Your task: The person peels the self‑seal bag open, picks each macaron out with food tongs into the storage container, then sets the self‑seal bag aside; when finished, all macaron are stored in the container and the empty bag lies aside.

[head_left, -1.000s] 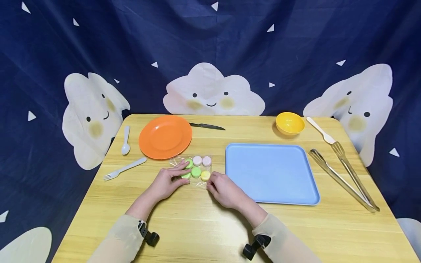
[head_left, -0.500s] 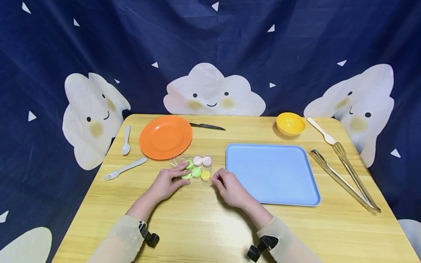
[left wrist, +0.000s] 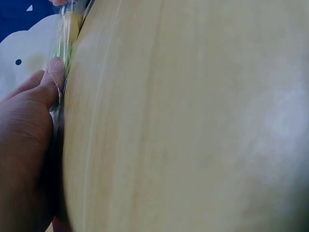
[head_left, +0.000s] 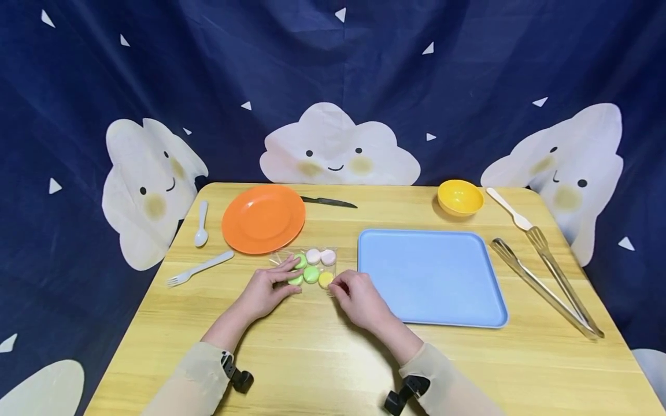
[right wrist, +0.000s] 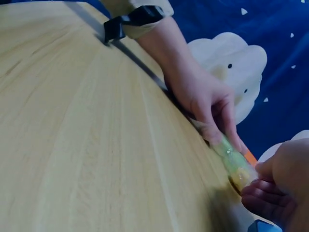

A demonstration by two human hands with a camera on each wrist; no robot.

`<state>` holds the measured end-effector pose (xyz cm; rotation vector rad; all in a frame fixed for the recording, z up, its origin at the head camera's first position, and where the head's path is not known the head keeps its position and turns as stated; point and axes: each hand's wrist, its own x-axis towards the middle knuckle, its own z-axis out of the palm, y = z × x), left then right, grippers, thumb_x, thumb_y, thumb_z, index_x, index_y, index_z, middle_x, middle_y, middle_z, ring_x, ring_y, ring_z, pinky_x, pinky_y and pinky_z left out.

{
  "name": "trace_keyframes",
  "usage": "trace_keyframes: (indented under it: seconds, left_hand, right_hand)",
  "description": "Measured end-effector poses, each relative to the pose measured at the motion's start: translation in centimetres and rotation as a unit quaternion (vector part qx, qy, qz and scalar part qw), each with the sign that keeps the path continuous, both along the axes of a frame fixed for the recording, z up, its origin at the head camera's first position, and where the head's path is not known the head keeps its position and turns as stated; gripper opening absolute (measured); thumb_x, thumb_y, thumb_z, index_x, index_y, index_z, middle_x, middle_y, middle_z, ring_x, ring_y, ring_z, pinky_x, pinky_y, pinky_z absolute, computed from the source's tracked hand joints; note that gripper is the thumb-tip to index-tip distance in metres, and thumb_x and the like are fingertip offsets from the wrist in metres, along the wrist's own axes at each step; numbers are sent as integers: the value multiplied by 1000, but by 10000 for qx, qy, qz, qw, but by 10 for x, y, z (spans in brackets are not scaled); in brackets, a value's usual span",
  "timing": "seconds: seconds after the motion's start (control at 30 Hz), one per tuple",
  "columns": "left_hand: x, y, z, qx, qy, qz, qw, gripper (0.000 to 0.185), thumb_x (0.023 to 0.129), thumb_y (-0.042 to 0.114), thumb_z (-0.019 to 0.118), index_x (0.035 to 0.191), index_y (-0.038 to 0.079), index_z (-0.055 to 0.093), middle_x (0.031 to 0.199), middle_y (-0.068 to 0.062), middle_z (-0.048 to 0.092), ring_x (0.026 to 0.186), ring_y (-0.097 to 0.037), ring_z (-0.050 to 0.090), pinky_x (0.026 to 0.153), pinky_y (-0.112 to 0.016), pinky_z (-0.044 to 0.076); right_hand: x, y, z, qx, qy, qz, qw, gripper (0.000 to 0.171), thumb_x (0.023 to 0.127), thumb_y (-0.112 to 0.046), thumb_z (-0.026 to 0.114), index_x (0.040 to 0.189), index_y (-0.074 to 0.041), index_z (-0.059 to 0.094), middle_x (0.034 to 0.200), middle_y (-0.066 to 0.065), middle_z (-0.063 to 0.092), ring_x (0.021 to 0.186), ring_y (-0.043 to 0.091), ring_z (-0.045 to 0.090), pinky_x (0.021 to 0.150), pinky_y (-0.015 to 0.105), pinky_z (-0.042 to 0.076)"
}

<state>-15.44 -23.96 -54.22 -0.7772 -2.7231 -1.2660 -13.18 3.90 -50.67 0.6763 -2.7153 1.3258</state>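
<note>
A clear plastic bag [head_left: 318, 267] of small round macarons lies on the table in the head view. Green macarons [head_left: 311, 274] show at its middle and left, two pale pink macarons [head_left: 313, 256] at the back, and a yellow macaron [head_left: 326, 279] at the front right. My left hand [head_left: 266, 290] holds the bag's left part, its fingers over the green macarons and thumb along the near side. Thumb and fingers of my right hand [head_left: 359, 297] pinch the near right corner beside the yellow one. In the right wrist view both hands meet around the bag [right wrist: 235, 162].
An orange plate [head_left: 262, 219] stands behind the bag, a black knife [head_left: 330, 202] beside it. The spoon [head_left: 202, 225] and fork [head_left: 200, 269] lie left. A blue tray [head_left: 432, 277] sits right, near a yellow bowl [head_left: 460, 198], a white utensil [head_left: 509, 208] and metal tongs [head_left: 541, 286].
My right hand moved slightly right along the bag's edge, then back left to its near right corner. The left hand and the bag have stayed in place.
</note>
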Motion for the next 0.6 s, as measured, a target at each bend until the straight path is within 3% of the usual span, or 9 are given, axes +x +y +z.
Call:
trace_keyframes:
  seconds: [0.17, 0.27, 0.47, 0.6]
  left_hand:
    - [2, -1, 0, 15, -80, 47, 10000, 43, 89, 19, 86, 131, 13, 76, 150, 1, 58, 146, -23, 47, 117, -44, 40]
    - [4, -2, 1, 37, -135, 109, 9998, 43, 89, 18, 87, 130, 12, 76, 150, 1, 58, 146, -22, 47, 118, -42, 39]
    - [3, -1, 1, 40, -68, 144, 9999, 42, 88, 19, 87, 129, 13, 77, 148, 0, 59, 144, -23, 49, 117, -41, 40]
    - [2, 1, 1, 78, -40, 116, 9999, 41, 89, 20, 87, 128, 13, 78, 147, -1, 60, 143, -23, 50, 117, -39, 40]
  right_hand:
    - [0, 9, 3, -602, -632, -479, 9950, 12, 98, -7, 73, 88, -5, 78, 71, -4, 68, 58, 6, 60, 57, 27, 54]
    - [-2, 12, 5, -735, -820, -418, 9930, 10, 96, -6, 73, 86, -4, 77, 68, -4, 67, 54, 7, 60, 53, 26, 55]
    - [-14, 3, 8, -283, -514, 75, 9982, 9, 93, -11, 80, 88, -5, 74, 72, -7, 65, 64, 5, 60, 60, 24, 57]
    - [-18, 0, 9, -13, -437, 91, 9990, 11, 96, -9, 77, 85, -8, 75, 71, -8, 65, 64, 5, 58, 60, 25, 54]
